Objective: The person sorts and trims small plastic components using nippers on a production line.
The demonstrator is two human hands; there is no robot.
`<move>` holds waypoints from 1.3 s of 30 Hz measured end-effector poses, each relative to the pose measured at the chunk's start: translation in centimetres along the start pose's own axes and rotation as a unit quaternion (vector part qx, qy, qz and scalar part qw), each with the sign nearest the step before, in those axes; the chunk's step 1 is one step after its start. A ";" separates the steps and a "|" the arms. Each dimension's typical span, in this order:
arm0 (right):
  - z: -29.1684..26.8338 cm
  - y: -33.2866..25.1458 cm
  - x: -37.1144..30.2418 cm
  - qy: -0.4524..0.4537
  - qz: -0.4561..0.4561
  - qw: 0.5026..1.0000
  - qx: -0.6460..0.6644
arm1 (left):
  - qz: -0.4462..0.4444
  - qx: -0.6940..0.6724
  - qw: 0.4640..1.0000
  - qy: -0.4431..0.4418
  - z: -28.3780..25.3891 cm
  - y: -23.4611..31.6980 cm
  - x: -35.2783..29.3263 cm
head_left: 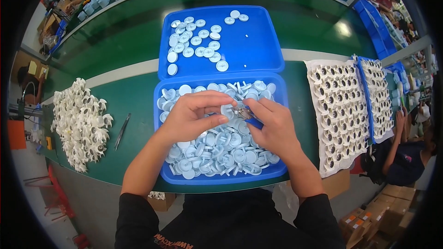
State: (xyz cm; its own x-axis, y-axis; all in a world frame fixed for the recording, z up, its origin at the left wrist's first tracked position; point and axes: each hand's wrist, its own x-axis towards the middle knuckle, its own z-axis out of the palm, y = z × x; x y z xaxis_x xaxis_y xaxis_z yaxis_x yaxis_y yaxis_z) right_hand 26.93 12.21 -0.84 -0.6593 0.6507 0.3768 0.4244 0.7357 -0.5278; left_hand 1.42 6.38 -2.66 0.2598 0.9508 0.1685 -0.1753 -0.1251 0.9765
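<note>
Between the thumb and fingers of my left hand (191, 114) is a light blue round plastic disc (226, 111). My right hand (276, 127) is closed around a small pair of cutting pliers (253, 122) with blue handles, and their metal jaws meet the disc. Both hands are over the near blue tray (221, 180), heaped with the same discs, many showing a short stem. Behind it, the far blue tray (260, 41) has discs spread mostly on its left side, plus a few tiny light scraps.
Tweezers (122, 131) lie left of the trays, beside a pile of white finned parts (80, 124). At right, similar parts stand in rows on a white cloth (318, 166) and a blue-edged tray (369, 101). Another person (408, 157) sits at far right, above cardboard boxes (378, 212).
</note>
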 end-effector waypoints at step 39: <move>-0.8 0.2 0.2 -0.016 -0.033 0.995 -0.088 | 0.051 0.409 0.908 0.071 2.3 2.4 0.4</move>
State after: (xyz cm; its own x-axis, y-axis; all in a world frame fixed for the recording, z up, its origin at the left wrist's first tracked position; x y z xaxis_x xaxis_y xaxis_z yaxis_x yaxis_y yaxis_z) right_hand 27.42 12.65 -0.28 -0.7075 0.5962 0.3794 0.4803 0.7995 -0.3608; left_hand 3.30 5.83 0.06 0.1471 0.9419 0.3021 0.5877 -0.3288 0.7393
